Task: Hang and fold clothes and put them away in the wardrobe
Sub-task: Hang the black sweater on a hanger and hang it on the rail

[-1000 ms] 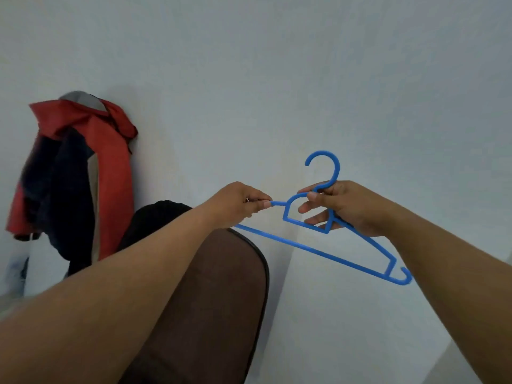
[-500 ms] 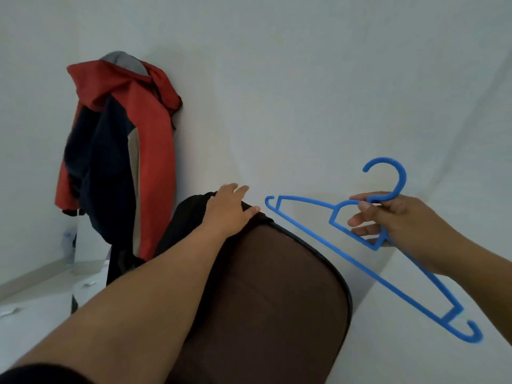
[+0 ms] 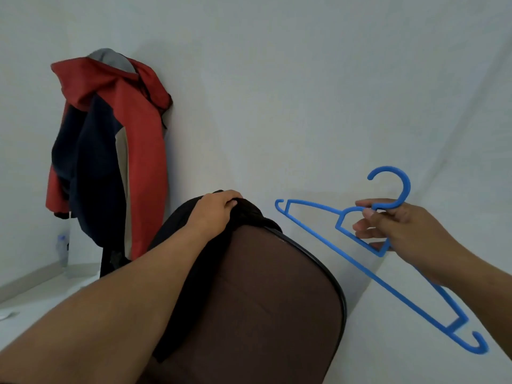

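Observation:
A blue plastic hanger [image 3: 313,230] is held in the air at the right by my right hand [image 3: 393,225], whose fingers pinch it just below the hook. A black garment [image 3: 249,214] lies draped over the top of a brown chair back [image 3: 271,300] at the centre. My left hand [image 3: 214,209] rests on top of that garment with its fingers curled over the cloth. The far side of the garment is hidden behind the chair.
A red, navy and cream hooded jacket [image 3: 110,151] hangs on the white wall at the left. A small plastic bottle [image 3: 62,249] stands on the floor below it. Plain white wall fills the rest.
My left hand let go of the hanger's end and moved onto the black garment on the chair, fingers now curling over it. The right hand carried the hanger to the right.

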